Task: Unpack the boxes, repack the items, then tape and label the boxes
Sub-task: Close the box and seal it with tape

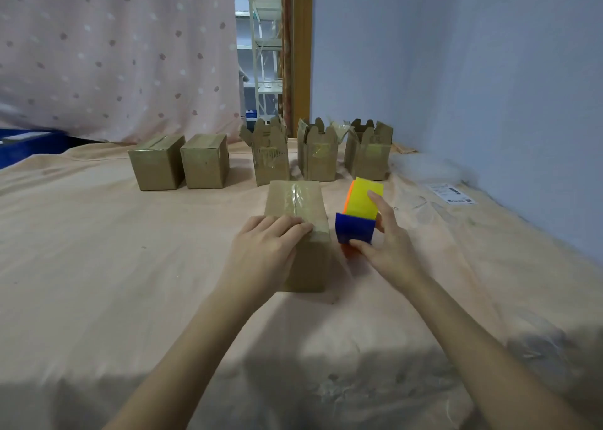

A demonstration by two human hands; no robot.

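A closed cardboard box [295,201] with clear tape along its top seam stands in the middle of the cloth-covered surface. My left hand [266,248] lies flat on its near top edge, fingers pressed together on the tape end. Just right of the box, my right hand [386,242] grips a tape dispenser [357,214] with a yellow roll cover, blue front and orange side, thumb below and fingers behind it. Two taped boxes [177,162] stand at the back left. Three boxes with raised flaps [321,152] stand in a row behind the middle box.
A white label sheet [452,194] lies at the right near the blue wall. Crumpled clear plastic [424,165] sits beside the rightmost open box. A dotted pink curtain [114,54] hangs behind, with a blue crate [29,144] at far left and shelving through the gap.
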